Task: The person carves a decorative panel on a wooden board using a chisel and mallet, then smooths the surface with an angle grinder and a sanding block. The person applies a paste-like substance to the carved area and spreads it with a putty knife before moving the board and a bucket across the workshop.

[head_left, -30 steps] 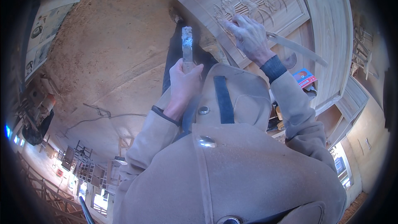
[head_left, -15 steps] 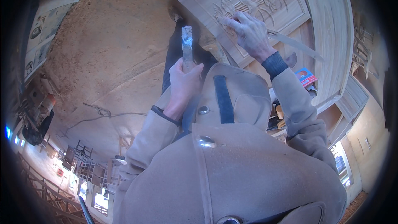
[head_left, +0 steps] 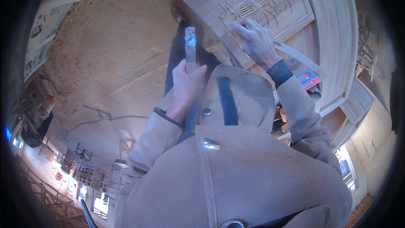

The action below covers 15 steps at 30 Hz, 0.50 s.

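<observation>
In my left hand (head_left: 187,82), closed with the thumb on top, stands a narrow flat bar (head_left: 190,52) with pale, lumpy, paste-like stuff at its upper end. My right hand (head_left: 256,44) is over the lower edge of a carved wooden panel (head_left: 295,19), fingers bent toward the relief. A long pale flat strip (head_left: 301,58) sticks out behind this hand toward the right; it appears to be gripped in it, though the palm side is hidden. Raised plant-like carving (head_left: 253,4) fills the panel's middle, inside a moulded frame.
Stacked pale wooden boards (head_left: 337,38) lie under and right of the panel. A blue and red box (head_left: 309,79) sits near my right forearm, with small items below it. Brown dusty floor (head_left: 114,50) spreads to the left, crossed by a thin cable (head_left: 109,117). Wooden frames (head_left: 90,173) stand lower left.
My right hand has moved slightly down and toward me over the panel, and the pale strip has shifted down with it. My left hand and its bar stay put.
</observation>
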Tool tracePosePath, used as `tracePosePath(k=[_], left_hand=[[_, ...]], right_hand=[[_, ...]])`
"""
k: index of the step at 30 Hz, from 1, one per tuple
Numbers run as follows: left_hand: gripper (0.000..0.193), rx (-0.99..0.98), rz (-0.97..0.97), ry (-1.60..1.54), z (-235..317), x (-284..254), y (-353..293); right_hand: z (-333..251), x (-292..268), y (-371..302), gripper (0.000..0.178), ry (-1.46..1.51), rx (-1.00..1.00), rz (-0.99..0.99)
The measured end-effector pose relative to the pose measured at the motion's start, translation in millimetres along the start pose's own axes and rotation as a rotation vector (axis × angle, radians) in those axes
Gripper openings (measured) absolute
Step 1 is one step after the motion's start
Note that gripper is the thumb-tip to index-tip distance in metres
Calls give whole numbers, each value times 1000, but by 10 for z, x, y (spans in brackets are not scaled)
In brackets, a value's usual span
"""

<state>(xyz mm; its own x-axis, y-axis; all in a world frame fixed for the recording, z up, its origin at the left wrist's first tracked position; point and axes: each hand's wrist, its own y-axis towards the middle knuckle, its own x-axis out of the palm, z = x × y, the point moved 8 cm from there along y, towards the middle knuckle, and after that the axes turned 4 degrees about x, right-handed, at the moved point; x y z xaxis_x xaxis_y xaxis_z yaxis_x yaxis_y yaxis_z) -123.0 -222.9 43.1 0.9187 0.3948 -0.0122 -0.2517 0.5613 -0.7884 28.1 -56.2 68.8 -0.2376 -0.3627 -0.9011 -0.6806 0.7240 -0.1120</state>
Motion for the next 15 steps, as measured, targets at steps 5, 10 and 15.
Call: tracePosePath(k=[5, 10, 15], left_hand=[[25, 6, -5, -11, -32, -6, -3], [25, 27, 3, 0, -21, -24, -4], [25, -1, 4, 0, -9, -22, -19]], right_hand=[[-27, 25, 20, 36, 35, -11, 52], [11, 86, 61, 30, 31, -1, 8], [9, 56, 44, 37, 1, -1, 2]])
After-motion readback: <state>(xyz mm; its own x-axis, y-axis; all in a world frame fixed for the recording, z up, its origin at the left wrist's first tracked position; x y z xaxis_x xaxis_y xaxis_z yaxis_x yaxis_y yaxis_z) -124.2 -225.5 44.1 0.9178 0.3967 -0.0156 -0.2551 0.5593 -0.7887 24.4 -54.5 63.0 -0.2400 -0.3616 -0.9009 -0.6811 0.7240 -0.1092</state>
